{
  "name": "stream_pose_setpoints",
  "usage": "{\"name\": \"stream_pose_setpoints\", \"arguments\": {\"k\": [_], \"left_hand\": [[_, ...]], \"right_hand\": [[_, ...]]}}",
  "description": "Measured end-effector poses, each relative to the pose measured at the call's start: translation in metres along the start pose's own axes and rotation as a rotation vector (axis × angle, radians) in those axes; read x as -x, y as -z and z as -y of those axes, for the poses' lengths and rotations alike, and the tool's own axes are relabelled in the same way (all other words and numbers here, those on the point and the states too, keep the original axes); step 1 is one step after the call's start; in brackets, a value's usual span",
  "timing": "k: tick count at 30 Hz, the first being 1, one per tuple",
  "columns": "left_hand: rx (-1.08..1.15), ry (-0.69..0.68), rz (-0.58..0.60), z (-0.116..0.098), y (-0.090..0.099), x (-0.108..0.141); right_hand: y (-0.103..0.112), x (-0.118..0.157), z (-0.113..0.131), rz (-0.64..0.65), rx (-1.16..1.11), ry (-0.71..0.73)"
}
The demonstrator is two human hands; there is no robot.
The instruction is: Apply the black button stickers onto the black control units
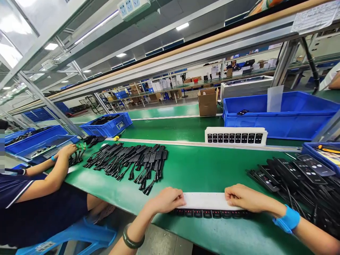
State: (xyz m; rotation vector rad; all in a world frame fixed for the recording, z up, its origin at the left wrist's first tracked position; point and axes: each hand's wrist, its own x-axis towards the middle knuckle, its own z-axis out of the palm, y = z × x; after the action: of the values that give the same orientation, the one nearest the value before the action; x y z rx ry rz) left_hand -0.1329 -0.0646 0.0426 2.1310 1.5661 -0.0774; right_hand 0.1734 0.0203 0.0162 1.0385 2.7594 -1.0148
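My left hand [170, 198] is closed on the left end of a long white strip [204, 200]. My right hand [243, 198] pinches the strip's other end, its fingers curled. Along the strip's near edge runs a row of small black pieces with red marks [207, 213], partly under the strip and my hands. Whether these pieces are fixed to the strip I cannot tell. Beyond my hands, a white holder [236, 129] stands upright with a row of black panels in it.
Black cabled modules [151, 157] lie spread at left; black remote-like units with cables [289, 173] are heaped at right. Blue bins [278, 120], [106, 124] and a cardboard box [208, 102] stand behind. At left, a seated co-worker's hands [66, 150] handle green circuit boards.
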Motion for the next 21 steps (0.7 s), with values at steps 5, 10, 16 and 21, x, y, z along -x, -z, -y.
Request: {"name": "stream_pose_setpoints", "arguments": {"k": [5,10,16,21], "left_hand": [[-0.047,0.084,-0.029,-0.005,-0.011,-0.005],[0.023,0.12,-0.05,0.0,-0.011,-0.012],[0.208,0.13,-0.16,0.026,-0.012,0.005],[0.346,0.2,-0.308,0.038,-0.024,0.006]], "right_hand": [[-0.006,0.0,-0.002,-0.04,0.004,0.003],[-0.009,0.001,-0.008,-0.1,-0.018,-0.012],[-0.003,0.019,-0.028,-0.139,-0.044,-0.027],[-0.011,0.023,-0.029,-0.256,-0.08,-0.065]]}}
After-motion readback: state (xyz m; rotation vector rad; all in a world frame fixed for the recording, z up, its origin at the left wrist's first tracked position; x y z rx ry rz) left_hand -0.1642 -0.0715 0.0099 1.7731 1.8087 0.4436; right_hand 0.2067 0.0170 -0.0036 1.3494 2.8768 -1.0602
